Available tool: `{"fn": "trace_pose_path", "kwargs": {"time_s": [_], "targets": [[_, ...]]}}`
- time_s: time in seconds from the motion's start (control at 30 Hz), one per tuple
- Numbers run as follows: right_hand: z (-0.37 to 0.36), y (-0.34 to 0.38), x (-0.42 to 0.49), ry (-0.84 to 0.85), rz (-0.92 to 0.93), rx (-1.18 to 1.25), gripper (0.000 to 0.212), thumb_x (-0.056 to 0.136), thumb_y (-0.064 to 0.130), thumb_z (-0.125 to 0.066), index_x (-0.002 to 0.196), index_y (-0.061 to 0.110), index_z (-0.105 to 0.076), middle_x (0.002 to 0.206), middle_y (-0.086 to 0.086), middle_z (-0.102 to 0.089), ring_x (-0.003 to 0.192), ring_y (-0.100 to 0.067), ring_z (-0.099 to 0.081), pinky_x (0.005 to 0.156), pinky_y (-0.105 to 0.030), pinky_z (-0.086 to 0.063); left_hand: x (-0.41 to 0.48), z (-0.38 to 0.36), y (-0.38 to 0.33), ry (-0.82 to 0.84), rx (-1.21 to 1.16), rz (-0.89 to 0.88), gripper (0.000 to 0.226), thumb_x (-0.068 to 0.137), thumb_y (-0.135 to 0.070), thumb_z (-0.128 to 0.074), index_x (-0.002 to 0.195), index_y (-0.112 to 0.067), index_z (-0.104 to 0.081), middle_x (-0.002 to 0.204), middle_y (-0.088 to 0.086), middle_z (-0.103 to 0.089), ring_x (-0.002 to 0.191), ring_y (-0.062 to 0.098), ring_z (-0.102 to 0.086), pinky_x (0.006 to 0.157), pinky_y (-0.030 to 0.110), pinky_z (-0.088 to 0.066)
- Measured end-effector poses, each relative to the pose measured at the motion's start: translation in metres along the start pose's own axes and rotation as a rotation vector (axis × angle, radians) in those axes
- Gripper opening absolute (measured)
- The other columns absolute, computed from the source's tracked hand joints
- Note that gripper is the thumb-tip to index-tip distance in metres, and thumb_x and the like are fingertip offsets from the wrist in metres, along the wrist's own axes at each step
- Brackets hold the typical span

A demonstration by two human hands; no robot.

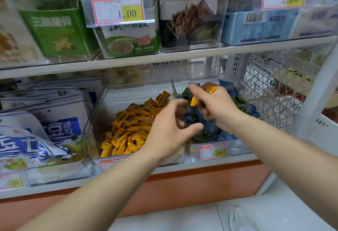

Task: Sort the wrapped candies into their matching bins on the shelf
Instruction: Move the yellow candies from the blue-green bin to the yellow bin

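Two clear bins stand side by side on the lower shelf. The left bin (102,106) is filled with orange wrapped candies (128,128). The right bin (237,147) holds blue wrapped candies (210,130). My right hand (215,106) hovers over the blue bin and grips a few orange candies (211,90) in its curled fingers. My left hand (170,132) reaches across the divider between the two bins, fingers spread and loosely curved, with nothing in it. Part of the blue pile is hidden behind both hands.
White and blue snack bags (42,130) fill the bin at the left. A white wire basket (274,88) stands to the right of the blue bin. Price tags (212,151) hang on the bin fronts. The upper shelf (164,58) carries boxed snacks close overhead.
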State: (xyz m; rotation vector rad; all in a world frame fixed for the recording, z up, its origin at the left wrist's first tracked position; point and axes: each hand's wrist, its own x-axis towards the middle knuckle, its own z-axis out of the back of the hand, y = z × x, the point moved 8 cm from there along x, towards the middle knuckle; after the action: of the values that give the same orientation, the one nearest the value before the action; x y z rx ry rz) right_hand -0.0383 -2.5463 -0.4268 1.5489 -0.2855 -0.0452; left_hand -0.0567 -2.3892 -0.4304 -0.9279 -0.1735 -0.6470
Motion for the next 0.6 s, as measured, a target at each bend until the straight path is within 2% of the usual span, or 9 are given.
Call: {"fn": "trace_pose_path", "kwargs": {"time_s": [0.1,0.17,0.2,0.27,0.33,0.37,0.43,0.5,0.6], "targets": [[-0.015,0.003,0.004,-0.027,0.016,-0.028,0.038,0.074,0.059,-0.075,0.057,0.027,-0.061,0.058,-0.002,-0.060,0.047,-0.019,-0.054,0.039,-0.024,-0.040,0.004,-0.009,-0.004,-0.002,-0.055,0.037,0.068,0.074,-0.054,-0.078,0.130,-0.036,-0.044,0.100,-0.019,-0.064,0.074,0.003,-0.063,0.070,0.024,-0.055],[-0.025,0.001,0.006,0.025,-0.002,-0.007,0.037,0.070,0.061,-0.077,0.070,0.024,-0.072,0.075,-0.003,-0.072,0.071,-0.024,-0.071,0.059,-0.035,-0.057,0.007,-0.001,0.001,-0.107,-0.124,0.075,0.073,0.078,-0.043,-0.079,0.138,-0.031,-0.040,0.088,-0.017,-0.066,0.069,0.001,-0.066,0.071,0.026,-0.057],[-0.031,0.000,0.005,0.071,-0.033,0.018,0.043,0.070,0.061,-0.078,0.081,0.020,-0.074,0.085,-0.005,-0.076,0.083,-0.026,-0.074,0.071,-0.038,-0.059,0.009,0.005,0.004,-0.153,-0.144,0.085,0.071,0.080,-0.039,-0.079,0.139,-0.031,-0.040,0.084,-0.016,-0.067,0.068,0.000,-0.067,0.071,0.027,-0.058],[-0.042,-0.003,0.004,0.151,-0.113,0.055,0.057,0.069,0.063,-0.076,0.097,0.013,-0.073,0.094,-0.006,-0.076,0.089,-0.023,-0.074,0.077,-0.037,-0.057,0.010,0.013,0.006,-0.188,-0.134,0.072,0.062,0.081,-0.037,-0.079,0.132,-0.037,-0.044,0.089,-0.016,-0.067,0.072,-0.001,-0.066,0.070,0.021,-0.056],[-0.056,-0.004,0.001,0.239,-0.208,0.104,0.062,0.068,0.069,-0.069,0.098,0.014,-0.070,0.088,-0.003,-0.075,0.079,-0.016,-0.072,0.075,-0.034,-0.056,0.011,0.022,0.008,-0.218,-0.095,0.065,0.058,0.078,-0.041,-0.081,0.125,-0.040,-0.048,0.100,-0.017,-0.063,0.079,-0.003,-0.064,0.069,0.010,-0.050],[-0.063,-0.005,0.000,0.293,-0.246,0.108,0.064,0.069,0.072,-0.064,0.099,0.016,-0.070,0.088,-0.003,-0.074,0.080,-0.016,-0.071,0.079,-0.035,-0.055,0.012,0.026,0.009,-0.242,-0.075,0.070,0.057,0.075,-0.042,-0.082,0.123,-0.038,-0.051,0.106,-0.016,-0.060,0.084,-0.002,-0.062,0.072,0.006,-0.047],[-0.072,-0.006,-0.001,0.369,-0.260,0.054,0.068,0.075,0.075,-0.054,0.106,0.017,-0.072,0.100,-0.005,-0.075,0.099,-0.020,-0.069,0.096,-0.041,-0.047,0.014,0.033,0.013,-0.274,-0.058,0.075,0.054,0.074,-0.041,-0.082,0.120,-0.034,-0.056,0.110,-0.013,-0.061,0.094,0.000,-0.060,0.077,0.004,-0.045],[-0.075,-0.005,-0.003,0.384,-0.242,0.025,0.063,0.082,0.072,-0.050,0.104,0.018,-0.072,0.101,-0.004,-0.074,0.100,-0.017,-0.066,0.095,-0.040,-0.045,0.016,0.036,0.013,-0.266,-0.047,0.056,0.039,0.078,-0.037,-0.080,0.112,-0.035,-0.060,0.104,-0.016,-0.066,0.094,-0.002,-0.060,0.077,0.005,-0.043],[-0.077,0.001,-0.005,0.399,-0.213,0.072,0.038,0.095,0.053,-0.053,0.089,0.023,-0.075,0.091,0.001,-0.074,0.085,-0.011,-0.069,0.076,-0.029,-0.053,0.016,0.046,0.019,-0.272,-0.065,0.063,0.023,0.083,-0.037,-0.074,0.102,-0.037,-0.061,0.090,-0.020,-0.067,0.087,-0.010,-0.060,0.068,0.004,-0.042]]}}
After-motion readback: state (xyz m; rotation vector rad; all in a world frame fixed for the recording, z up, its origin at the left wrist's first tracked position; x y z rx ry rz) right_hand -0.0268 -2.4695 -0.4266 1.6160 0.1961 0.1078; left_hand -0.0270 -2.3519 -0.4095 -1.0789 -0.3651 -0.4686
